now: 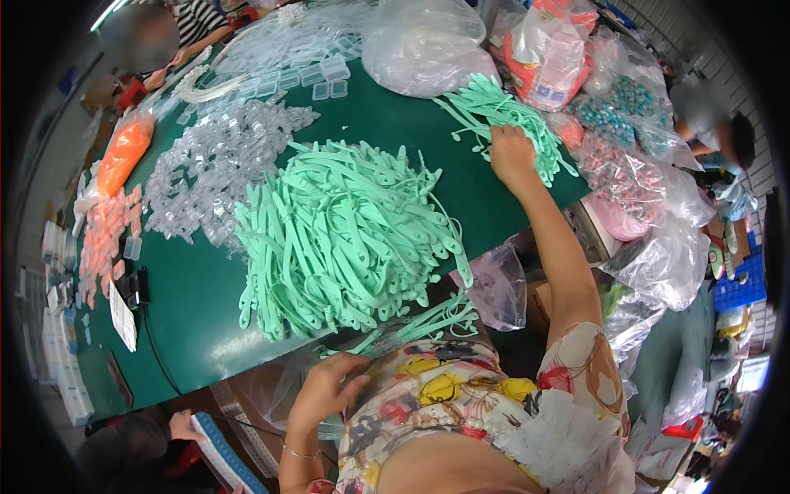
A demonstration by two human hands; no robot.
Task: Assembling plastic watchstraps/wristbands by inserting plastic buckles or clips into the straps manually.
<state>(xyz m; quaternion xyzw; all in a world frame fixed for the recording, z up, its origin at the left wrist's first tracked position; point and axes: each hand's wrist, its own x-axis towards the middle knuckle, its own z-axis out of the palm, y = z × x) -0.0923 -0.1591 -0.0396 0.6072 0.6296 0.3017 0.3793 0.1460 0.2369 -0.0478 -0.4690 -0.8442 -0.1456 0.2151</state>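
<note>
At the far right of the table, my right hand (512, 152) rests on a smaller heap of mint-green plastic straps (539, 136). Its fingers curl into the straps, and the fingertips are hidden. My left hand (329, 387) is low in front of my body, thumb and fingers apart, with nothing seen in it. Just beyond it, a small bunch of the same straps (440, 317) lies at the table's near edge, by my lap. A large mound of mint-green straps (350, 239) covers the middle of the table between the hands.
Clear plastic pieces (218, 165) and orange pieces (111, 226) spread over the left of the green table (189, 329). Small clear boxes (288, 78) lie at the back. Stuffed plastic bags (424, 45) crowd the back and right. Other people sit nearby; a co-worker's hand (183, 426) is lower left.
</note>
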